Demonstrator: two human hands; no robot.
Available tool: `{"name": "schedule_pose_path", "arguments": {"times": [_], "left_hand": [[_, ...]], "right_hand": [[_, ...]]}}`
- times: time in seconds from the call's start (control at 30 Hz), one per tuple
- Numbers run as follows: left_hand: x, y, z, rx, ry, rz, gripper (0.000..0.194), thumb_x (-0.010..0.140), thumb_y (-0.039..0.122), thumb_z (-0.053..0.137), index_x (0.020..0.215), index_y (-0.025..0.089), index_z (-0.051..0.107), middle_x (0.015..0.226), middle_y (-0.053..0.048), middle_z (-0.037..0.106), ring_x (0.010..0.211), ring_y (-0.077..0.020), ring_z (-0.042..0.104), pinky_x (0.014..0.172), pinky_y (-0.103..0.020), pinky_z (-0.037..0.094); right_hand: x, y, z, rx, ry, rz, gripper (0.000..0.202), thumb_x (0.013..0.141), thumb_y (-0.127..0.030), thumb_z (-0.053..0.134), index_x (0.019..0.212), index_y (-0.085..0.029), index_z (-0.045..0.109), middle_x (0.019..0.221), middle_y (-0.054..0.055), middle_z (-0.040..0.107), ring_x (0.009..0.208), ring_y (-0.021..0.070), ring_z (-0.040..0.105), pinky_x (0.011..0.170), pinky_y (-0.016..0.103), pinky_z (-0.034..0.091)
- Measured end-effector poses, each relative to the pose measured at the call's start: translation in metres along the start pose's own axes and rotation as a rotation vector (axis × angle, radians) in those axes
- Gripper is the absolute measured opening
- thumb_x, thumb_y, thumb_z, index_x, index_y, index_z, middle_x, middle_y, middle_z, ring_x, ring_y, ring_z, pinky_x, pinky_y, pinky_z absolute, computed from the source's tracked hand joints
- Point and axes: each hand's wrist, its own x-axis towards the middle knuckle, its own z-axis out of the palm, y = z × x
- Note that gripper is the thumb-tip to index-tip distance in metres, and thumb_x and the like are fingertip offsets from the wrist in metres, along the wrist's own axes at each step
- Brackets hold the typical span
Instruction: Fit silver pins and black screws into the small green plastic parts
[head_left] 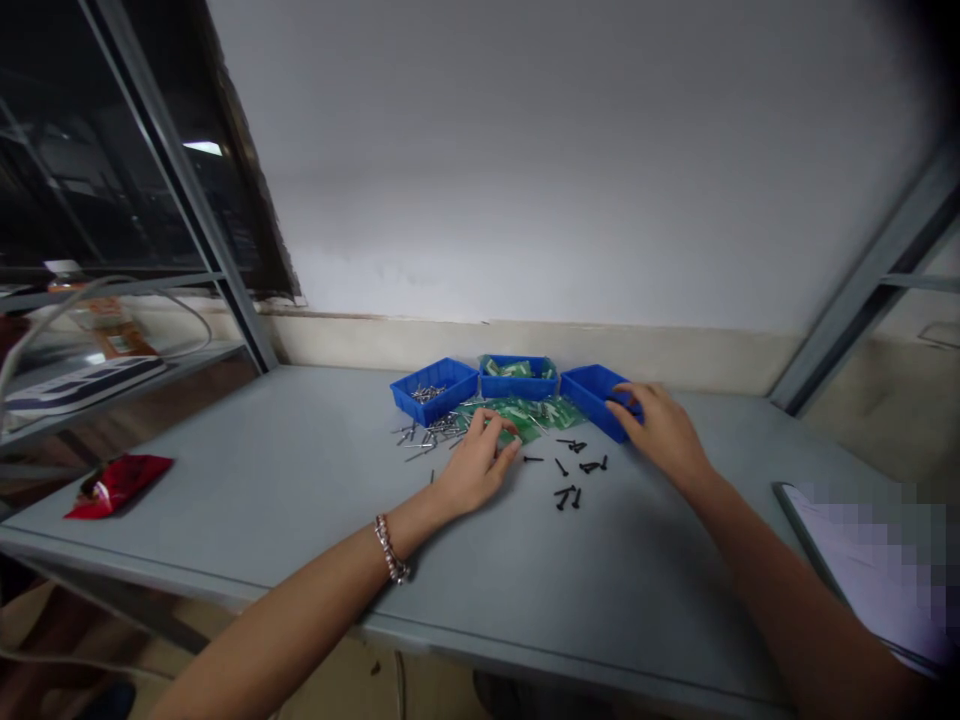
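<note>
Head view — left hand (474, 470) beside green packets (531, 416), right hand (664, 428) at right blue bin (592, 408); fingers bent, grip unclear — best kept low, clear of rim.

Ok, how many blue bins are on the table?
3, side by side: the left bin, the middle bin, and the right bin, where the right hand reaches.

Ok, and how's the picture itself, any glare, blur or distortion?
In the head view, glare marks the dark window and the upper right corner fades to black; also in the head view, the black screws look soft and the left metal post slants outward, possibly wide-lens distortion; the head view's right edge shows the papers partly pixelated.
</note>
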Motion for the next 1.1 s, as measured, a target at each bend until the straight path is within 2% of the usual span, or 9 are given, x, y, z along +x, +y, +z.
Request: {"name": "schedule_pose_path", "arguments": {"times": [0.13,0.23,0.37,0.57,0.77,0.9,1.0,1.1], "left_hand": [[0.0,-0.001,0.0,0.024,0.001,0.009,0.021,0.088,0.029,0.038,0.103,0.017,0.046,0.102,-0.008,0.039,0.069,-0.0121,0.046,0.071,-0.036,0.046],[0.001,0.0,0.0,0.031,0.009,0.008,0.021,0.088,0.029,0.038,0.103,0.018,0.046,0.102,-0.007,0.039,0.072,-0.0127,0.047,0.072,-0.035,0.045],[0.001,0.001,-0.001,0.024,-0.001,0.001,0.02,0.088,0.028,0.038,0.102,0.017,0.046,0.103,-0.008,0.039,0.071,-0.0123,0.047,0.072,-0.035,0.045],[0.001,0.002,0.0,0.051,0.007,0.02,0.019,0.086,0.025,0.041,0.102,0.017,0.046,0.103,-0.008,0.039,0.078,-0.0147,0.048,0.078,-0.035,0.044],[0.001,-0.001,0.001,0.064,0.009,-0.005,0.017,0.086,0.026,0.041,0.098,0.018,0.05,0.101,-0.008,0.042,0.083,-0.0165,0.049,0.079,-0.035,0.044],[0.003,-0.003,0.001,0.066,-0.016,-0.03,0.022,0.089,0.028,0.036,0.087,0.017,0.054,0.093,-0.007,0.047,0.09,-0.0176,0.048,0.084,-0.035,0.042],[0.005,-0.004,0.002,0.065,-0.055,-0.025,0.027,0.089,0.029,0.036,0.076,0.015,0.055,0.082,-0.005,0.049,0.085,-0.0176,0.048,0.081,-0.035,0.042],[0.006,-0.003,0.002,0.048,-0.056,-0.016,0.025,0.087,0.029,0.041,0.072,0.015,0.055,0.079,-0.004,0.049,0.076,-0.0159,0.048,0.072,-0.033,0.043]], "right_hand": [[-0.01,-0.034,0.011,0.16,-0.256,-0.235,0.016,0.083,-0.026,0.048,0.086,-0.018,0.061,0.082,0.005,0.057,0.075,0.017,0.057,0.068,0.03,0.045],[-0.022,-0.054,0.022,0.13,-0.307,-0.374,0.015,0.084,-0.022,0.047,0.089,-0.018,0.061,0.084,0.006,0.057,0.08,0.0176,0.057,0.071,0.03,0.046],[-0.03,-0.066,0.032,0.002,-0.313,-0.458,0.016,0.085,-0.019,0.046,0.084,-0.018,0.062,0.082,0.007,0.056,0.081,0.0188,0.056,0.069,0.03,0.047],[-0.03,-0.067,0.036,-0.097,-0.285,-0.527,0.019,0.084,-0.012,0.044,0.075,-0.017,0.06,0.081,0.008,0.056,0.079,0.0183,0.056,0.064,0.028,0.047],[-0.027,-0.068,0.029,-0.001,-0.232,-0.541,0.014,0.084,-0.016,0.045,0.082,-0.016,0.059,0.083,0.007,0.055,0.078,0.017,0.056,0.063,0.028,0.048],[-0.028,-0.074,0.023,0.072,-0.173,-0.574,0.015,0.084,-0.017,0.044,0.084,-0.016,0.058,0.081,0.007,0.055,0.077,0.0169,0.056,0.064,0.028,0.048],[-0.029,-0.079,0.019,0.081,-0.174,-0.585,0.017,0.085,-0.019,0.042,0.085,-0.017,0.059,0.081,0.007,0.056,0.075,0.0176,0.056,0.062,0.029,0.048],[-0.03,-0.082,0.016,0.093,-0.207,-0.566,0.018,0.085,-0.019,0.041,0.086,-0.018,0.059,0.083,0.008,0.057,0.077,0.0184,0.057,0.063,0.03,0.048]]}}
